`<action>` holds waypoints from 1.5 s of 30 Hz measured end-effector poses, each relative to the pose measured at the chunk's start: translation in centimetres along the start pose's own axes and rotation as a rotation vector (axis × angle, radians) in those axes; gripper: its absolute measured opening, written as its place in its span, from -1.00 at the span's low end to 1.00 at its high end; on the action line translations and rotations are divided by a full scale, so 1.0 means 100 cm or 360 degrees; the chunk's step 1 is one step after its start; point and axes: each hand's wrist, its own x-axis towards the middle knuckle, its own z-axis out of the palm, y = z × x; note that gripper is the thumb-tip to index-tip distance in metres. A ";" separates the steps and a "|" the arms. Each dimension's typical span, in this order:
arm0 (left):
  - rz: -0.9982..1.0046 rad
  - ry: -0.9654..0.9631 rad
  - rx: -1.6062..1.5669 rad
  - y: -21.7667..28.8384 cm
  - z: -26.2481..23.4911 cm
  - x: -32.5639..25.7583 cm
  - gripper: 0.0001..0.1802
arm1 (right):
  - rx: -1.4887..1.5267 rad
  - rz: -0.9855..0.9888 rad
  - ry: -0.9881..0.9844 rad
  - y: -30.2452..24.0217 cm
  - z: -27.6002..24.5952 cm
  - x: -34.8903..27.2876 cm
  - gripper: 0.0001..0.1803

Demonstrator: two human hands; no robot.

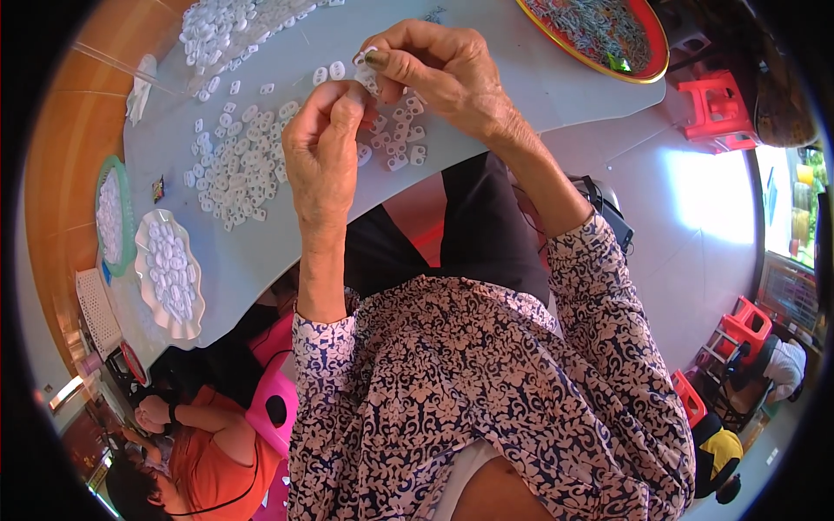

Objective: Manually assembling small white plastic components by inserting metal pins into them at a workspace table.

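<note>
Both my hands are raised over the near edge of the grey table [521,78]. My right hand [447,78] pinches a small white plastic piece [369,54] with holes between thumb and forefinger. Just left of it, my left hand [326,143] is closed with thumb and fingertips together; whatever they hold is hidden. A loose spread of small white plastic pieces [239,161] lies left of my left hand. More white two-holed pieces [400,139] lie below my right hand, and a few oval ones [337,71] sit beside my fingertips.
A red gold-rimmed tray [658,52] of thin grey metal parts stands at far right. At left are a wavy-edged white dish [198,313] and a green basket [129,217], both holding white pieces. A heap of white pieces [208,35] lies farther back. A person in orange [221,451] sits lower left.
</note>
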 end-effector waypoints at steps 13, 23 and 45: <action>0.0045 0.0072 0.0130 0.005 0.006 0.000 -0.73 | -0.0084 -0.0119 -0.0017 0.002 0.004 0.001 -0.79; 0.0128 0.0114 -0.0114 -0.007 0.013 0.004 -0.71 | -0.0072 -0.0203 0.0055 0.004 0.004 0.002 -0.82; 0.0106 0.0112 -0.0067 -0.005 0.014 0.002 -0.75 | -0.0113 -0.0112 0.0049 0.002 0.004 -0.001 -0.79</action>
